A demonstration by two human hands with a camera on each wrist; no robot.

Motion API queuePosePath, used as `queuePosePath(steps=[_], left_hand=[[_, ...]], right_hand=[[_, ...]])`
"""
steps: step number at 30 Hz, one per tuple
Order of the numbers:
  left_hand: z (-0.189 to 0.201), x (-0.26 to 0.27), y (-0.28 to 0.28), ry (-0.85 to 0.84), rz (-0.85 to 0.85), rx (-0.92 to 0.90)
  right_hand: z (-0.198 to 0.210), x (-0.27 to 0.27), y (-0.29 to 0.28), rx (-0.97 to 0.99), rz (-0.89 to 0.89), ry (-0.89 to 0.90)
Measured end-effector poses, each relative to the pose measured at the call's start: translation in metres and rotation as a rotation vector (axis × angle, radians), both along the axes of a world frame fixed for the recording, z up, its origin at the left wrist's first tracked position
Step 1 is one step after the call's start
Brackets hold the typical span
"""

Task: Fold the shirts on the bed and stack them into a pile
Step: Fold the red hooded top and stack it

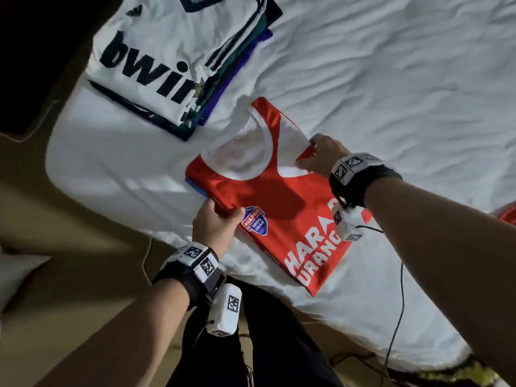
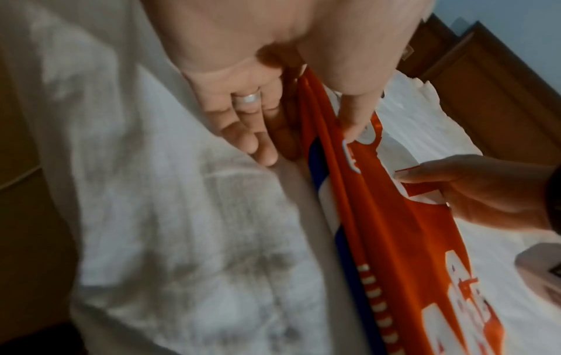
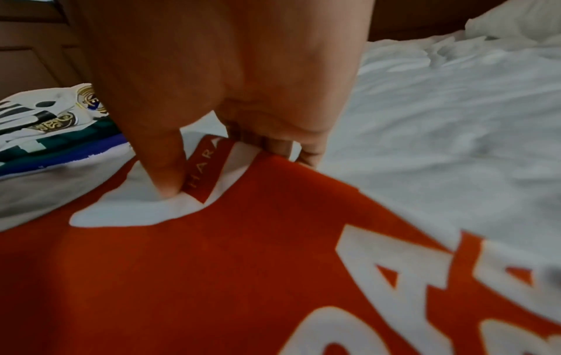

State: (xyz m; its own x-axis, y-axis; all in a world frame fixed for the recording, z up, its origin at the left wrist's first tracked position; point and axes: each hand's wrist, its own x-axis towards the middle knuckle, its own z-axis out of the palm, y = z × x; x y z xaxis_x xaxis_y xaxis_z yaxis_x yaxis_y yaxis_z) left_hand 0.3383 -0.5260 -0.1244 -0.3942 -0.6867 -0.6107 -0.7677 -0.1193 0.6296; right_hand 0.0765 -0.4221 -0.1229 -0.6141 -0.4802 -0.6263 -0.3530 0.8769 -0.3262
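Note:
A red jersey (image 1: pixel 282 196) with white lettering and a white collar lies partly folded on the white bed (image 1: pixel 391 93). My left hand (image 1: pixel 216 219) grips its near left edge, thumb on top by the blue badge and fingers underneath; the same hand (image 2: pixel 303 115) shows in the left wrist view, thumb on the red cloth (image 2: pixel 379 204). My right hand (image 1: pixel 318 155) pinches the far right shoulder edge of the jersey (image 3: pixel 212 276), thumb on top and fingers below (image 3: pixel 282 149). A pile of folded shirts (image 1: pixel 178 60), topped by a white one with black lettering, sits to the upper left.
Wrinkled white sheet stretches to the right and beyond the jersey. The bed's edge runs diagonally at the lower left, with brown floor (image 1: pixel 69 317) below it. A black cable (image 1: pixel 399 303) trails from my right wrist across the sheet. A bit of red fabric (image 1: pixel 509 215) peeks behind my right forearm.

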Motion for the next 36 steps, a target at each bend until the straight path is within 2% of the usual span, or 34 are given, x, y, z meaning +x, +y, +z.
queuePosePath(steps=[2, 6, 12, 21, 28, 32, 36], left_hand=[[0.000, -0.002, 0.002, 0.043, 0.043, 0.011], [0.014, -0.015, 0.005, 0.241, 0.162, 0.121], [0.067, -0.037, -0.020, 0.364, 0.222, 0.091], [0.166, -0.056, -0.119, 0.545, -0.070, -0.249], [0.212, -0.076, -0.232, 0.548, -0.230, -0.312], [0.221, -0.102, -0.300, 0.565, -0.290, -0.290], [0.221, -0.128, -0.363, 0.574, -0.379, -0.192]], right_hand=[[0.004, 0.003, -0.003, -0.007, 0.052, -0.003], [0.021, 0.009, 0.001, -0.081, 0.081, 0.011], [0.073, 0.014, 0.004, -0.238, -0.031, 0.007], [0.141, 0.047, -0.044, -0.512, -0.283, 0.030], [0.176, 0.070, -0.133, -0.691, -0.391, 0.045], [0.175, 0.074, -0.191, -0.753, -0.505, 0.041], [0.165, 0.074, -0.243, -0.778, -0.620, 0.089]])
